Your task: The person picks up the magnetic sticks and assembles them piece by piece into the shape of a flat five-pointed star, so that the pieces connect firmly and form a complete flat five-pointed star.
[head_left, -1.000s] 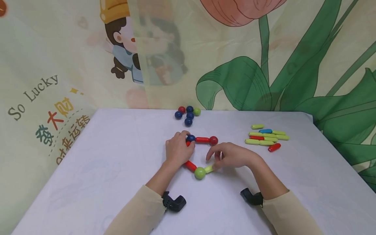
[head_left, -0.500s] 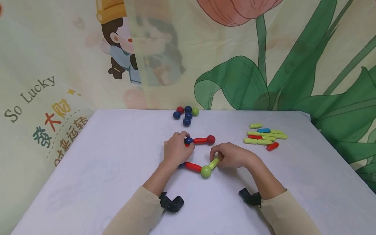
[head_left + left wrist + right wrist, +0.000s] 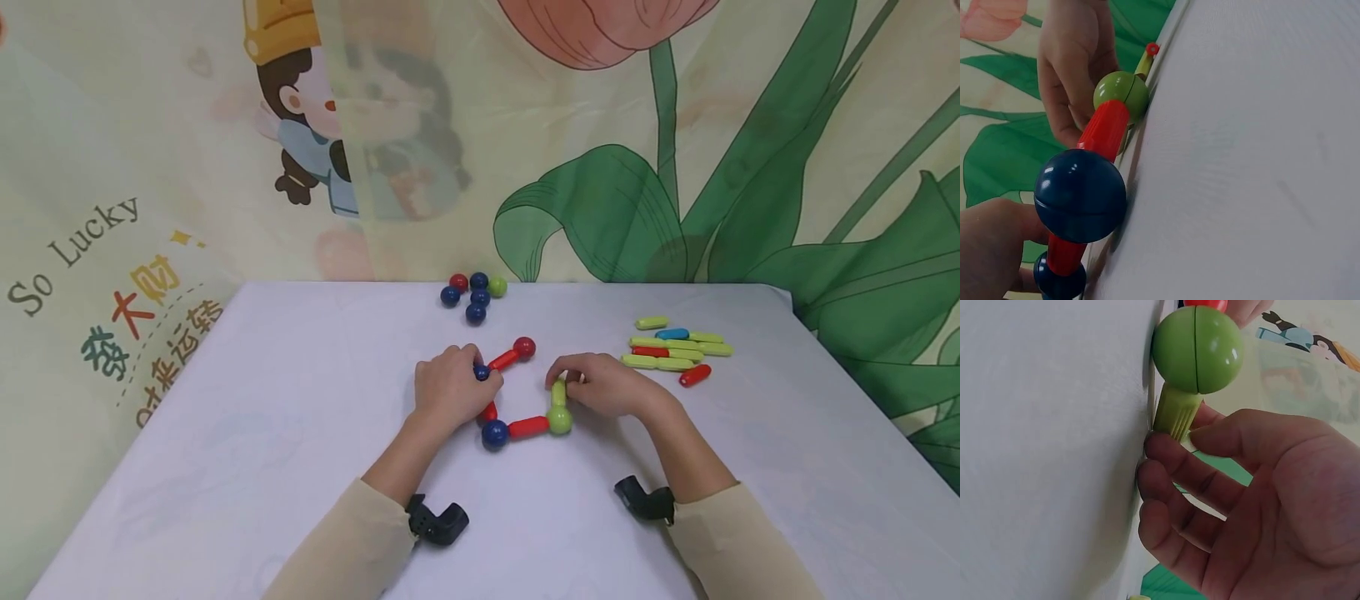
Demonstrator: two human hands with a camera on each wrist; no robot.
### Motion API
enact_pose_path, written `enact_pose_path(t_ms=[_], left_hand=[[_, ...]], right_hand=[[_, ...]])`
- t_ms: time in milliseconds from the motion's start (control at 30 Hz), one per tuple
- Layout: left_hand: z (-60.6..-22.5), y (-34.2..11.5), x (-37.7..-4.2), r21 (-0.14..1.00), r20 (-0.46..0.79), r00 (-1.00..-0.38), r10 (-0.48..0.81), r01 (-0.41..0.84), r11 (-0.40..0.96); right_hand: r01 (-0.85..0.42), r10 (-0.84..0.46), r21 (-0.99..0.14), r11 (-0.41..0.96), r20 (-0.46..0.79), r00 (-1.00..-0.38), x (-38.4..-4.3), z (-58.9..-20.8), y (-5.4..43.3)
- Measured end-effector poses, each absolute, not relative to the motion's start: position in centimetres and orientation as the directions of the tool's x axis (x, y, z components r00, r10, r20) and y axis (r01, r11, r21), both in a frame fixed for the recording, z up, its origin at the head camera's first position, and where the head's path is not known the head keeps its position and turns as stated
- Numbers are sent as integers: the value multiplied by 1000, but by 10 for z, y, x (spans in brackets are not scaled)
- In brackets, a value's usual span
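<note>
An open chain of toy rods and balls lies on the white table. My left hand (image 3: 452,387) grips it at the left, fingers around the red rod (image 3: 1066,255) between the near blue ball (image 3: 495,435) and the far blue ball (image 3: 481,372); the hand partly hides that rod. From the far blue ball a second red rod (image 3: 503,360) leads to a red ball (image 3: 524,347). Another red rod (image 3: 528,427) joins the near blue ball to a green ball (image 3: 559,419). My right hand (image 3: 609,384) pinches the green rod (image 3: 1177,412) standing off that green ball, thumb and index on its far end.
Several loose balls, such as a blue ball (image 3: 476,314), sit at the table's back edge. At the right lies a group of rods, mostly green, with a blue rod (image 3: 672,334) and a separate red rod (image 3: 695,375). A printed cloth (image 3: 420,242) hangs behind the table.
The chain has turned: its near side with the green ball has swung right and away, and the red ball has shifted slightly back and left. The right hand has come to pinch the green rod.
</note>
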State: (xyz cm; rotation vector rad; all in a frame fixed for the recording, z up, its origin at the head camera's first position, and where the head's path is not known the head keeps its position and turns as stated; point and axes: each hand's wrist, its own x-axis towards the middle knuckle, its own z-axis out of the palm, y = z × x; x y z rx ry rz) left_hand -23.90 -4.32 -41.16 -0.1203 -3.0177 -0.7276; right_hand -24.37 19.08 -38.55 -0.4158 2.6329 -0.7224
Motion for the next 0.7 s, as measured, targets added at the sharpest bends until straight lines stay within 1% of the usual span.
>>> enact_pose_path(t_ms=[133,467,567,700], left_hand=[[-412,-42,-238,424,63,-995,71,91,901],[-410,-40,-236,387,43,-996,79,89,918],[-411,-40,-237,429,63,-995,82,101,898],[-413,-40,-240,562,79,-988,134,155,813]], right_hand=[[-184,-377,-543,820,-270,-886,-245,-386,191],[-190,-385,-548,815,-266,-884,-246,-385,191],[-177,-380,-563,807,-268,-885,-247,-386,191],[-156,-370,-579,800,-272,-888,-248,-386,191]])
